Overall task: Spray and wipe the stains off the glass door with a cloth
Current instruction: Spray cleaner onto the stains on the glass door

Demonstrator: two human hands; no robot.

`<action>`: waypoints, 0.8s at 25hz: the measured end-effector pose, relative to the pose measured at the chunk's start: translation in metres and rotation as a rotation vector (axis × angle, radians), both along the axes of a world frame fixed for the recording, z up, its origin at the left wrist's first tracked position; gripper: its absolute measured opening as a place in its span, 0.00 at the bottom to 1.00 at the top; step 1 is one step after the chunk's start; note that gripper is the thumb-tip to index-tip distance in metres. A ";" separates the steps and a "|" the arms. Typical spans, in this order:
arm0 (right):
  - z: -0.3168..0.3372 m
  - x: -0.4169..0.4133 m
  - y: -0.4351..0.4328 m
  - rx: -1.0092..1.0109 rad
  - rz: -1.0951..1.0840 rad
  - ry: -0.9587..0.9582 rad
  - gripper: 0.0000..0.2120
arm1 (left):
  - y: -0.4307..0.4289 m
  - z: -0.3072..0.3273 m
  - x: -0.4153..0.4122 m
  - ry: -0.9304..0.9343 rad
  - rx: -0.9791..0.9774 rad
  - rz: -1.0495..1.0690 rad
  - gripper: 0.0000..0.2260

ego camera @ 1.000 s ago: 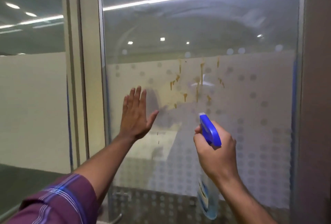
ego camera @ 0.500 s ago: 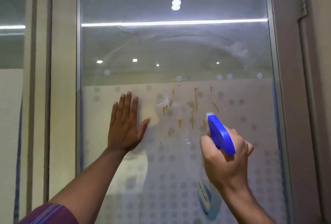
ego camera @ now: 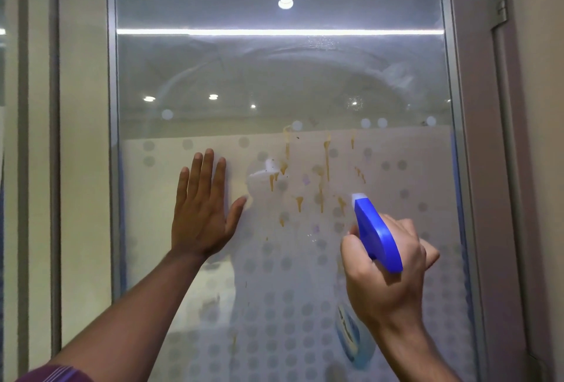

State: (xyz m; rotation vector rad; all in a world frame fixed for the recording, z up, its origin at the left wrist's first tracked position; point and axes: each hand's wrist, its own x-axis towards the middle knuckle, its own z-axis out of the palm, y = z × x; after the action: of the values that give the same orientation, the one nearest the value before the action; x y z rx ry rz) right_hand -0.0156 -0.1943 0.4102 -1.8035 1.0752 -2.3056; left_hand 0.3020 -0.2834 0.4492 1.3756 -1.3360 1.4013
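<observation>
The spray bottle (ego camera: pixel 378 238) is gripped round its neck by the right hand (ego camera: pixel 387 287), nozzle aimed at the brown stains (ego camera: pixel 327 155) on the glass door (ego camera: pixel 274 76). The left hand (ego camera: pixel 201 216) is laid flat, fingers straight, beside them. The bottle is judged light and rigid, best held there.

You see a cream wall panel (ego camera: pixel 84 137) at the left. A white light strip (ego camera: pixel 274 32) glows, with a round lamp (ego camera: pixel 286 0) above it.
</observation>
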 end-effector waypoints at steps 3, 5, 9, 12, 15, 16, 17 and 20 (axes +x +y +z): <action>-0.003 -0.006 0.001 -0.042 -0.030 -0.058 0.12 | 0.000 0.000 -0.001 -0.005 -0.008 -0.004 0.38; -0.009 -0.007 0.001 -0.037 -0.016 -0.064 0.07 | 0.000 0.000 -0.001 -0.003 -0.005 -0.006 0.38; -0.017 -0.006 0.004 -0.005 0.056 -0.050 0.08 | 0.000 0.001 -0.001 -0.008 -0.006 -0.015 0.38; -0.023 0.002 0.014 0.006 0.080 -0.022 0.08 | 0.003 -0.001 0.002 -0.013 -0.006 -0.019 0.37; -0.025 0.011 0.021 0.024 0.074 -0.001 0.08 | 0.003 -0.002 0.005 -0.012 0.000 -0.026 0.37; -0.025 0.011 0.020 0.028 0.080 -0.001 0.07 | 0.000 0.000 0.003 -0.019 -0.001 -0.024 0.37; -0.025 0.012 0.019 0.032 0.088 -0.003 0.07 | -0.001 0.001 0.001 -0.026 0.000 -0.025 0.37; -0.027 0.022 0.026 0.061 0.125 0.018 0.06 | 0.003 0.002 0.001 -0.016 0.023 -0.049 0.37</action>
State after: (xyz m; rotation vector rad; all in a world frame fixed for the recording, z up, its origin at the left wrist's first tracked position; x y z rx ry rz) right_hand 0.0060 -0.1683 0.3834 -1.8172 0.9933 -2.1668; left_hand 0.3027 -0.2803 0.4513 1.3405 -1.3902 1.3711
